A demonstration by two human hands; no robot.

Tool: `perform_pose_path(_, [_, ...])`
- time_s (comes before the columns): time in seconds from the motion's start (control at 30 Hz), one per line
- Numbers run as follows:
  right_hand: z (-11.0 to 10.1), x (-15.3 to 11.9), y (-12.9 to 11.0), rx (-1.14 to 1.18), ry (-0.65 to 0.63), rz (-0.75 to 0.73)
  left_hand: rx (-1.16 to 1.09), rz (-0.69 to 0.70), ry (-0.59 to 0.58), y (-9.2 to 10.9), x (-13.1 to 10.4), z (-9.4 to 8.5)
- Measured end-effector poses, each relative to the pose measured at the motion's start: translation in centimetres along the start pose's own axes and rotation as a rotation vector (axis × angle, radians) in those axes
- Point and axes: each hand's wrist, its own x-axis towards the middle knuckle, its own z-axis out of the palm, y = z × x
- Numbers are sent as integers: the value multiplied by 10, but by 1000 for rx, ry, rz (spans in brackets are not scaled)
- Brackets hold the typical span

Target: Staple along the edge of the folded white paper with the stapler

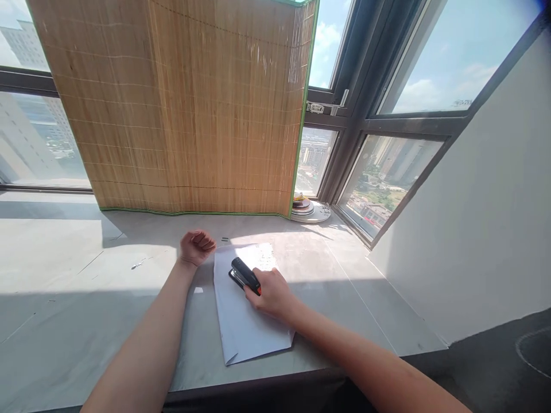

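My right hand (273,291) is wrapped round a black stapler (245,275) with a bit of orange-red near its rear end. The stapler is over a stack of white paper (253,327), its nose pointing up and left. Some small print shows near the top right of the paper, and a lower corner is folded. My left hand (197,248) is closed in a fist beside the paper's top left corner, with nothing seen sticking out of it. Two small dark marks (224,239), perhaps staples, lie just above the paper.
The grey window ledge (336,298) carries the paper. A bamboo mat (193,126) with green edging stands against the windows. Right of it, a pile of plates or lids (310,211) sits in the corner. A white wall (465,229) bounds the right side. A small scrap (136,265) lies at left.
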Motion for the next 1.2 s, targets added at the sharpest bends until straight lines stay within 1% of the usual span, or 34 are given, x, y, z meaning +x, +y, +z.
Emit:
perform_pose_path(0.1, [-18,-15,37,-10,23,10,156,-89,-52,-10,5,10])
perform_pose_path(0.2, [-27,-21,59,-3,43,-18,391,-127,-55,-19,8,27])
perform_pose_path(0.3, [-28,-21,63,-1,66,-13,772,-93,-70,-30,9,45])
perform_pose_path(0.37, [-26,-20,62,16,66,-10,1033,-62,-88,-38,9,52])
perform_pose_path(0.47, [-28,-18,65,64,41,-29,1347,-57,-161,-50,10,53])
perform_pose_path(0.57, [-37,-17,75,78,-1,-98,1562,-65,-262,-57,11,48])
perform_pose_path(0.67, [-49,-17,89,88,-40,-201,1624,-54,-275,-58,9,45])
perform_pose_path(0.77, [-56,-17,98,129,-26,-228,1640,-76,-254,-58,8,46])
perform_pose_path(0.93, [-50,-13,101,85,1,-185,1606,-82,-216,-61,9,50])
perform_pose_path(1.07, [-45,-8,100,24,-1,-158,1632,-38,-223,-63,9,49])
perform_pose_path(1.2, [-44,-6,101,49,0,-176,1633,-18,-241,-63,8,47])
